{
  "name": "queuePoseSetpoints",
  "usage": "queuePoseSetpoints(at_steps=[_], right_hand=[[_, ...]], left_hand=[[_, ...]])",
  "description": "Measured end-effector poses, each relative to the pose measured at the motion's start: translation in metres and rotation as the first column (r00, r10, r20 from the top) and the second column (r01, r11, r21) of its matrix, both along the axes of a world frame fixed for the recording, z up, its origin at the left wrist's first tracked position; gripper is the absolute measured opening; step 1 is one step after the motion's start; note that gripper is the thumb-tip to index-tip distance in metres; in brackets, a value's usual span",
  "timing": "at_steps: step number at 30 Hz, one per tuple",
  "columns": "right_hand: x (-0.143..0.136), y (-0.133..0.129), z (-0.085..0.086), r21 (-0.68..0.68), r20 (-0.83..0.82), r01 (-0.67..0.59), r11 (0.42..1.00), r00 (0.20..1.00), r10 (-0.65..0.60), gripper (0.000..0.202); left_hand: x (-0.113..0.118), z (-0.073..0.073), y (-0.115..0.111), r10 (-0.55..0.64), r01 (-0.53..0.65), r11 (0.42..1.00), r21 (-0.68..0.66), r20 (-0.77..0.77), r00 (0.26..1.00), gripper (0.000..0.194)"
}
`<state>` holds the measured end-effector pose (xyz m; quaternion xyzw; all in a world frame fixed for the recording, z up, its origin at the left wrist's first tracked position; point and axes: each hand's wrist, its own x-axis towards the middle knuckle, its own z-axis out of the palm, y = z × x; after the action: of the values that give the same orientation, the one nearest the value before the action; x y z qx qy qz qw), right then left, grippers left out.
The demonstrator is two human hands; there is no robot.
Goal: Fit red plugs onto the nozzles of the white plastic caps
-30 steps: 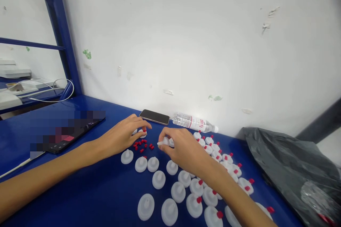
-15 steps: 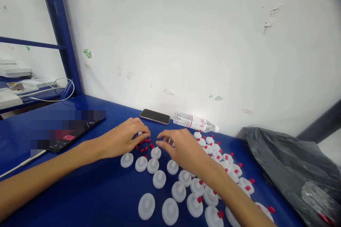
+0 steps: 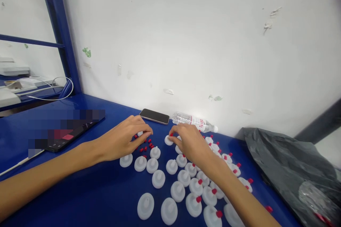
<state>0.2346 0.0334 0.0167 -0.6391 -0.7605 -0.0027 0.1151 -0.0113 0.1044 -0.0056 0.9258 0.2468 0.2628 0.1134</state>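
My left hand is closed in a pinch above several small loose red caps; anything between its fingertips is too small to make out. Partly behind that hand lies a white lid. To the right, my right hand pinches a red cap at the nozzle of a white round lid, which rests on the blue table. Several bare white nozzle lids lie in front of the hands. Under and around my right forearm are several lids with red caps on their tips.
At the wall lie a dark phone and a clear plastic bottle on its side. A larger phone with a white cable is at left. A dark plastic bag covers the right side. A blue metal frame stands at far left.
My right hand has moved right, away from the left hand, and its fingers have come together at a lid's red cap. The left hand stays almost in place.
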Motion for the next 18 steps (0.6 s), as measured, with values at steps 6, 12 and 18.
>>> queuePoseSetpoints(at_steps=[6, 12, 18], right_hand=[[-0.026, -0.019, 0.009, -0.001, -0.152, -0.107, 0.994, 0.983, 0.106, 0.008], [-0.039, -0.025, 0.004, 0.277, -0.177, -0.154, 0.948, 0.962, 0.208, 0.025], [-0.035, -0.025, 0.0, 0.276, -0.046, -0.191, 0.942, 0.976, 0.211, 0.017]], left_hand=[[0.005, 0.004, -0.015, 0.008, 0.004, 0.995, -0.096, 0.116, 0.993, 0.032], [0.012, 0.008, -0.022, 0.022, 0.009, 0.992, -0.123, 0.248, 0.969, 0.02], [0.011, 0.0, -0.017, 0.031, -0.026, 0.999, -0.021, 0.301, 0.953, 0.022]])
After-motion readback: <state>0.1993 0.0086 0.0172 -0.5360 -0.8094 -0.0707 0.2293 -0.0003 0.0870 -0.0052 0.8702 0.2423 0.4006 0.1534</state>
